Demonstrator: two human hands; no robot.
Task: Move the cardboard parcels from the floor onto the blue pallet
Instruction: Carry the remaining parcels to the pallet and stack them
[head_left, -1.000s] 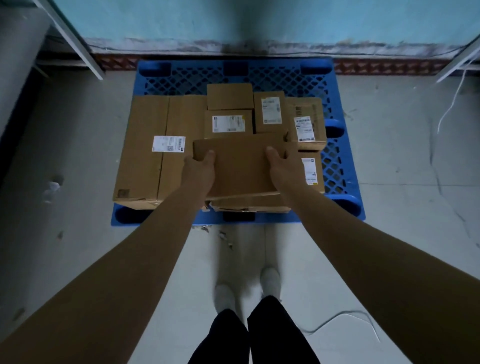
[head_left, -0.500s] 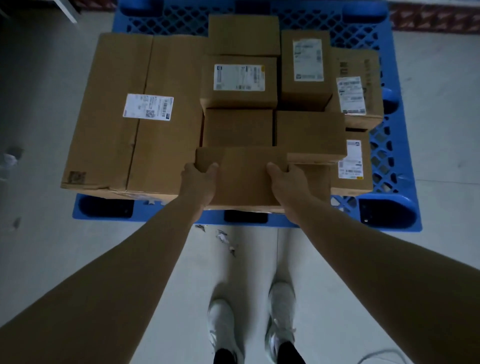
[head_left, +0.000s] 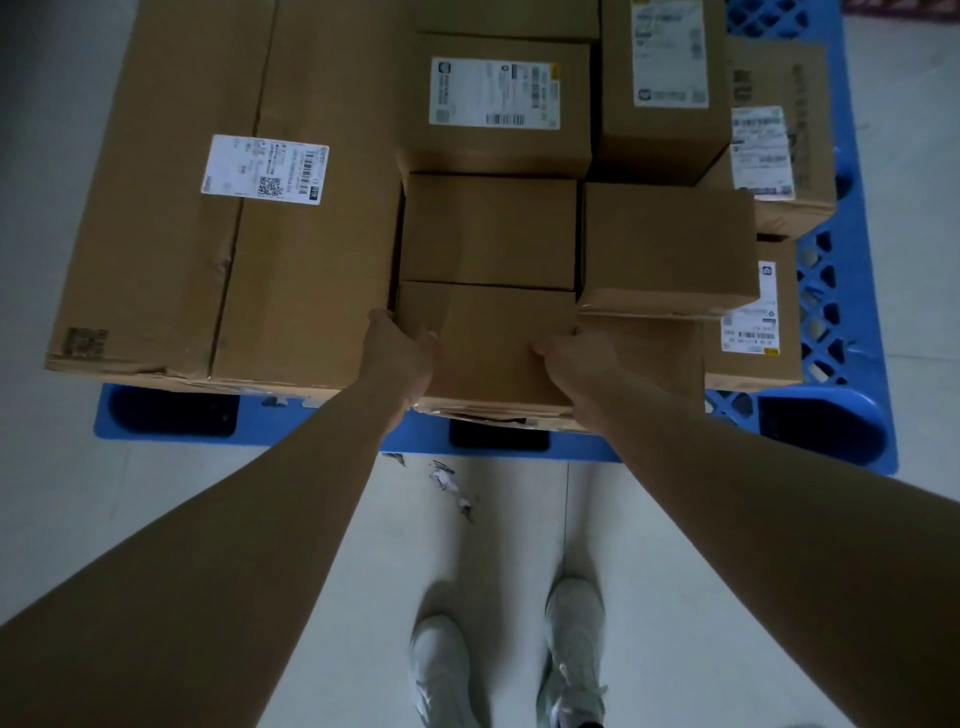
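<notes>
Head view: the blue pallet (head_left: 337, 426) is mostly covered by stacked parcels (head_left: 493, 228), a large carton (head_left: 234, 234) at its left; none is seen on the floor (head_left: 675, 519); the front-middle parcel (head_left: 488, 348) is gripped at both ends by the left hand (head_left: 400, 353) and right hand (head_left: 576, 369); its long axis is judged parallel to the pallet's front edge.

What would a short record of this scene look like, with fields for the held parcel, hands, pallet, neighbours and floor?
held parcel: plain cardboard parcel, at the front edge of the stack
hands: left hand grips its left edge; right hand grips its right part
pallet: blue pallet, loaded with many boxes
neighbours: large box at left, plain box at right
floor: pale floor, paper scraps
</notes>
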